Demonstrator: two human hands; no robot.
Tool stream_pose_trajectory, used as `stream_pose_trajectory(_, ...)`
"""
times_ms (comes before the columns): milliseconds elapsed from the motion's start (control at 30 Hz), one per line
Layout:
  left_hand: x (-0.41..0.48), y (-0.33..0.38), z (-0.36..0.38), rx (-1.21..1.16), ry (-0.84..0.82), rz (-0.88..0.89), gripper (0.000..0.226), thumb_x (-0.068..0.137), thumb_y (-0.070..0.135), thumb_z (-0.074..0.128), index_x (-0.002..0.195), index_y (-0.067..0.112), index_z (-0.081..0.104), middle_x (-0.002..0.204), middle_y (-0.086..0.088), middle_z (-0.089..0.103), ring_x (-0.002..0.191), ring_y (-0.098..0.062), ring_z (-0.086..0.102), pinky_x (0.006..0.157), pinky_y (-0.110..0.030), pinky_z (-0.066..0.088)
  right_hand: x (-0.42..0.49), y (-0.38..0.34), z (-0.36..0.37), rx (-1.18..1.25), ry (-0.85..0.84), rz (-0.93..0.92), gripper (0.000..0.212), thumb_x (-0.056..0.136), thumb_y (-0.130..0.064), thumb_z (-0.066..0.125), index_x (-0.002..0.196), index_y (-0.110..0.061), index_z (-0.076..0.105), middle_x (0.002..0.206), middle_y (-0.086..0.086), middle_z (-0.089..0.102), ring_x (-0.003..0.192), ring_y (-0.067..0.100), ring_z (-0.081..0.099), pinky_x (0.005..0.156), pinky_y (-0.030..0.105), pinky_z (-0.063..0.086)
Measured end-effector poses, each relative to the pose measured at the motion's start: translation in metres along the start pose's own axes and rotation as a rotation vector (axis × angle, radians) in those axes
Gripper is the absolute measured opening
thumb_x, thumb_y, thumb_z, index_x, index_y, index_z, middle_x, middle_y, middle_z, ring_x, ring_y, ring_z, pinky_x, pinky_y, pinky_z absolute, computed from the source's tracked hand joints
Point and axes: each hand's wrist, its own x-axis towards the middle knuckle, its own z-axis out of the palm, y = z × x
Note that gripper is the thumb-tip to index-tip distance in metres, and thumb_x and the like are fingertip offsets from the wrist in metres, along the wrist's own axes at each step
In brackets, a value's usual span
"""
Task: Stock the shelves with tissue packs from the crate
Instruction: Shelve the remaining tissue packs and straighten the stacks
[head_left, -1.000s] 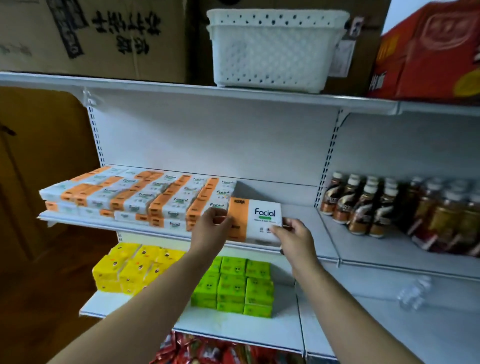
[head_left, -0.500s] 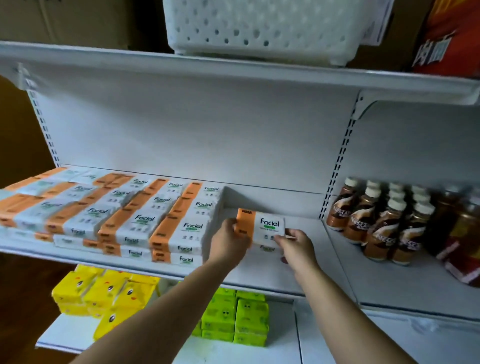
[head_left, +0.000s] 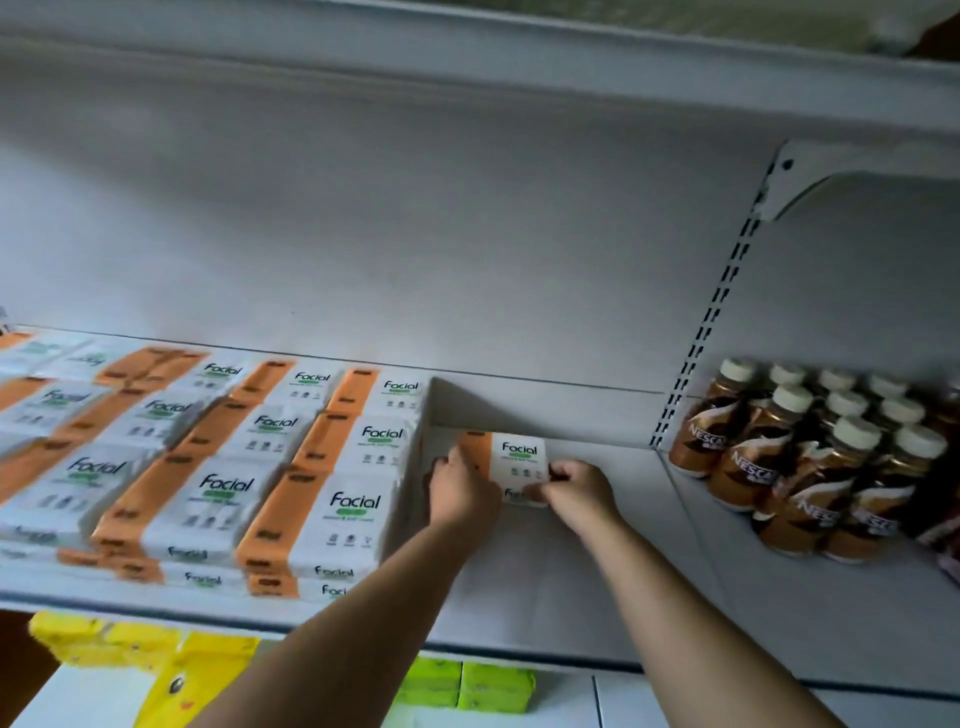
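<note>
An orange-and-white "Facial" tissue pack (head_left: 514, 457) sits deep on the white shelf (head_left: 561, 571), near the back wall. My left hand (head_left: 460, 488) grips its left orange end and my right hand (head_left: 576, 486) grips its right front corner. Just left of it stand stacked rows of matching tissue packs (head_left: 234, 467), two layers high, filling the left part of the shelf. The crate is out of view.
Brown Nescafe bottles (head_left: 810, 467) crowd the neighbouring shelf bay on the right, past a slotted upright (head_left: 711, 322). The shelf above (head_left: 519, 57) hangs low overhead. Yellow packs (head_left: 156, 654) and green packs (head_left: 467, 686) lie on the shelf below.
Both hands have pushed the tissue pack from the shelf's front edge deep toward the back wall, beside the stacked rows. The camera has moved closer and lower.
</note>
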Motion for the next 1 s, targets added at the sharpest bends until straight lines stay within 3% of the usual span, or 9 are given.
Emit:
stream_pose_trajectory(100, -0.001, 0.005, 0.001, -0.015, 0.019, 0.004, 0.054, 0.079, 0.014, 0.055, 0.131, 0.009, 0.042, 0.127, -0.017, 0.045, 0.119, -0.036, 0.045, 0.102, -0.034, 0.035, 0.011, -0.007, 0.0, -0.051, 0.022, 0.02, 0.014, 0.07, -0.02, 0.075, 0.074, -0.009, 0.068, 0.075, 0.004, 0.067, 0.077, 0.021, 0.062, 0.06, 0.027, 0.041)
stream_pose_trajectory(167, -0.003, 0.005, 0.003, 0.011, 0.062, 0.036, 0.052, 0.08, 0.017, 0.056, 0.129, 0.009, 0.043, 0.129, -0.015, 0.041, 0.121, -0.035, 0.041, 0.104, -0.034, 0.032, 0.014, -0.012, 0.002, -0.106, 0.029, 0.033, 0.029, 0.072, -0.024, 0.073, 0.055, -0.011, 0.054, 0.057, 0.003, 0.054, 0.065, 0.022, 0.054, 0.05, 0.027, 0.032)
stream_pose_trajectory(233, -0.005, 0.004, 0.003, 0.02, 0.09, 0.031, 0.046, 0.081, 0.017, 0.054, 0.125, 0.008, 0.046, 0.131, -0.015, 0.04, 0.121, -0.035, 0.04, 0.103, -0.034, 0.032, 0.017, -0.015, 0.006, -0.158, 0.05, 0.028, 0.039, 0.074, -0.026, 0.071, 0.048, -0.011, 0.045, 0.051, 0.002, 0.047, 0.057, 0.023, 0.048, 0.046, 0.026, 0.028)
stream_pose_trajectory(467, 0.005, 0.005, -0.004, -0.018, 0.065, 0.005, 0.036, 0.083, 0.017, 0.053, 0.117, 0.004, 0.051, 0.128, -0.017, 0.048, 0.123, -0.029, 0.04, 0.101, -0.029, 0.031, 0.026, -0.017, 0.021, -0.169, 0.06, -0.017, 0.044, 0.074, -0.036, 0.07, 0.048, -0.011, 0.046, 0.047, 0.002, 0.047, 0.057, 0.024, 0.05, 0.046, 0.026, 0.028)
stream_pose_trajectory(600, -0.001, 0.008, -0.002, -0.007, 0.045, 0.004, 0.045, 0.081, 0.024, 0.055, 0.124, 0.011, 0.05, 0.134, -0.011, 0.039, 0.127, -0.03, 0.036, 0.106, -0.031, 0.028, 0.029, -0.016, 0.025, -0.146, 0.088, -0.038, 0.043, 0.073, -0.037, 0.069, 0.047, -0.01, 0.048, 0.048, 0.004, 0.05, 0.058, 0.025, 0.053, 0.047, 0.028, 0.031)
stream_pose_trajectory(733, -0.002, 0.01, -0.001, -0.129, -0.013, -0.017, 0.043, 0.083, 0.017, 0.053, 0.124, 0.005, 0.049, 0.134, -0.015, 0.037, 0.121, -0.032, 0.045, 0.103, -0.027, 0.032, 0.03, -0.017, 0.03, -0.121, 0.096, -0.056, 0.038, 0.074, -0.033, 0.068, 0.051, -0.012, 0.046, 0.06, 0.008, 0.055, 0.063, 0.022, 0.051, 0.056, 0.027, 0.032)
stream_pose_trajectory(900, 0.006, 0.009, -0.005, -0.214, -0.039, -0.038, 0.047, 0.081, 0.007, 0.052, 0.128, 0.003, 0.045, 0.133, -0.018, 0.04, 0.12, -0.034, 0.045, 0.102, -0.028, 0.034, 0.038, -0.014, 0.035, -0.122, 0.016, -0.104, 0.03, 0.076, -0.019, 0.061, 0.05, -0.011, 0.048, 0.06, 0.012, 0.049, 0.061, 0.02, 0.043, 0.051, 0.028, 0.029)
stream_pose_trajectory(1000, 0.005, 0.008, -0.005, -0.225, -0.055, -0.031, 0.047, 0.082, 0.006, 0.051, 0.129, 0.004, 0.044, 0.135, -0.017, 0.037, 0.12, -0.034, 0.046, 0.102, -0.028, 0.034, 0.042, -0.012, 0.036, -0.059, -0.019, -0.095, 0.023, 0.075, -0.017, 0.063, 0.054, -0.012, 0.056, 0.058, 0.011, 0.053, 0.059, 0.018, 0.046, 0.056, 0.027, 0.034)
